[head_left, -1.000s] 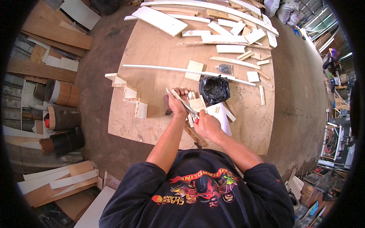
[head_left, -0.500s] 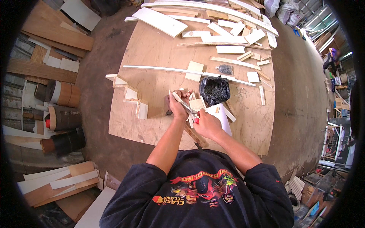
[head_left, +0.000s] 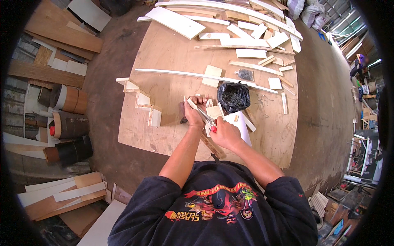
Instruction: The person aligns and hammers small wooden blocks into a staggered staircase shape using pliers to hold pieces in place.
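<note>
While the left hand (head_left: 193, 111) pinches the far end of a thin pale wooden strip (head_left: 200, 115) over the plywood table (head_left: 172, 53), its long axis runs near-right into the right hand (head_left: 223, 133), closed around a red-handled tool (head_left: 212, 128).

The person is wearing a dark navy sweatshirt (head_left: 213, 209); its sleeves are sitting pushed above the elbows, leaving both forearms bare; a red, orange and green graphic with lettering is spreading across the chest, toward six o'clock.
</note>
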